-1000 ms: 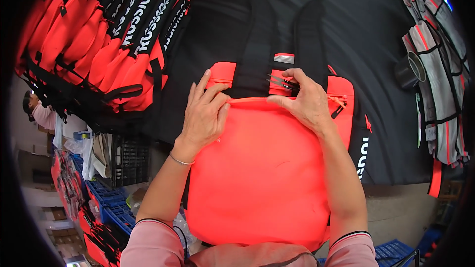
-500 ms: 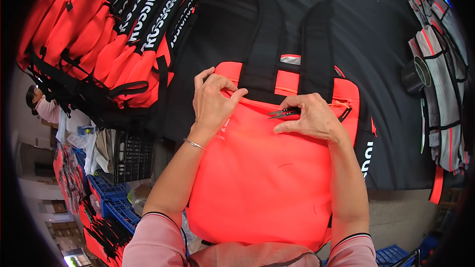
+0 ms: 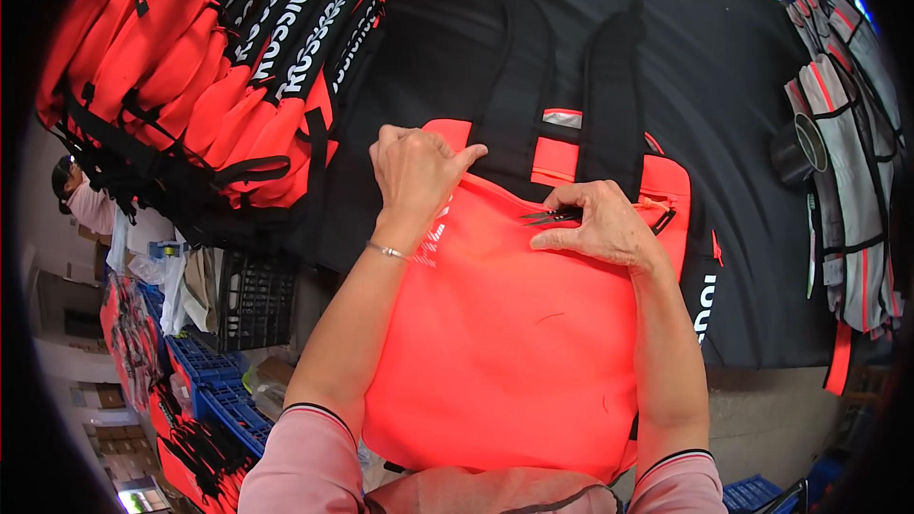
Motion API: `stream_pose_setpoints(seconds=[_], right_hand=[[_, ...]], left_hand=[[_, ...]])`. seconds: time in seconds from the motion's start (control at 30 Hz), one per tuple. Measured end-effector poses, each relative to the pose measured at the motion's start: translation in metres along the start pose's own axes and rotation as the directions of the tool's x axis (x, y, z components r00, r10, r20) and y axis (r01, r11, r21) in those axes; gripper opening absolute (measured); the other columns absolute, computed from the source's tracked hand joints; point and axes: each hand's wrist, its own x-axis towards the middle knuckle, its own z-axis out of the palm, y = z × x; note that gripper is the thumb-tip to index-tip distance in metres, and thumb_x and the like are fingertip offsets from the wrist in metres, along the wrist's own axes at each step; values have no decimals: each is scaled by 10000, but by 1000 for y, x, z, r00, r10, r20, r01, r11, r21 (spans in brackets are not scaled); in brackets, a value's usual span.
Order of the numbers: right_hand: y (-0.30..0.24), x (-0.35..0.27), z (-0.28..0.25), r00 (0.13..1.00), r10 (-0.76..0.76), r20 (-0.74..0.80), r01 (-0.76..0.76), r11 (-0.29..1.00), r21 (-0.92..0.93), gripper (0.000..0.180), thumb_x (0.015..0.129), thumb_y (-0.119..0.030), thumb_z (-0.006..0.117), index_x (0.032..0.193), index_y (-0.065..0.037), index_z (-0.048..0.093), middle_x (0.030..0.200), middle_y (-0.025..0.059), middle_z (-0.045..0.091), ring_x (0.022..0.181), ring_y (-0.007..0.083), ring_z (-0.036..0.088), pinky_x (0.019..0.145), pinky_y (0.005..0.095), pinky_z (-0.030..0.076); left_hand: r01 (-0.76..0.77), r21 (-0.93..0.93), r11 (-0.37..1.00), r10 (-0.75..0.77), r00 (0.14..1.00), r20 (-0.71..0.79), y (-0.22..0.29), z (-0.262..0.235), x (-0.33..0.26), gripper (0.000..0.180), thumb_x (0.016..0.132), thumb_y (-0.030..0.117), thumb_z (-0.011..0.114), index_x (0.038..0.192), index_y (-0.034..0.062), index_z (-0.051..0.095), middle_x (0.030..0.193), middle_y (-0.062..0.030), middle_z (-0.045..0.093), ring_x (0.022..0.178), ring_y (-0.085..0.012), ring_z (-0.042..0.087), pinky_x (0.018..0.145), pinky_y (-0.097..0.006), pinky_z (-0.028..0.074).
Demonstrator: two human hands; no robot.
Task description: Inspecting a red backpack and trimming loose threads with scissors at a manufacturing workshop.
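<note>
A: Where is the backpack (image 3: pixel 505 362)?

B: It lies on the table (image 3: pixel 724 124); its bottom reaches past the near edge. Two black straps (image 3: pixel 611 95) extend toward the far edge.

A: State the condition of the hands.

B: The left hand (image 3: pixel 414 176) is curled at the backpack's upper left corner. Fingertips are hidden; I cannot tell whether it grips the cloth. The right hand (image 3: pixel 606 226) holds scissors (image 3: pixel 554 216), blades pointing left.

A: Surroundings?

B: Red-and-black bags (image 3: pixel 176 67) form a row at the left edge. Grey bags (image 3: pixel 847 181) and a dark cup (image 3: pixel 788 150) occupy the right edge.
</note>
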Motion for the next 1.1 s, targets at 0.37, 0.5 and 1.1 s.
stream_pose_setpoints(seconds=[0.37, 0.5, 1.1], right_hand=[[5, 7, 4, 986, -10, -168, 82, 899, 431, 336, 909, -284, 672, 1013, 35, 695, 882, 85, 703, 837, 153, 651, 776, 313, 497], [-2, 21, 19, 914, -7, -405, 173, 911, 375, 256, 933, -193, 654, 1053, 33, 645, 863, 66, 690, 835, 114, 641, 754, 270, 494], [-1, 72, 44, 671, -546, -501, 297, 817, -494, 236, 770, -137, 777, 885, -58, 587, 789, 48, 605, 759, 229, 594, 663, 360, 484]], left_hand=[[-213, 129, 968, 234, 956, -178, 9, -18, 11, 427, 632, 239, 876, 968, 95, 655, 1090, -74, 641, 964, -280, 587, 863, -432, 436], [-11, -117, 993, 69, 861, 504, -7, -20, 41, 581, 628, 211, 869, 1134, 81, 615, 1251, -108, 563, 1182, -301, 545, 997, -404, 417], [236, -545, 805, 312, 613, 726, -56, 13, 65, 234, 890, 200, 641, 894, -27, 697, 1414, -160, 417, 1123, -247, 549, 992, -331, 419]])
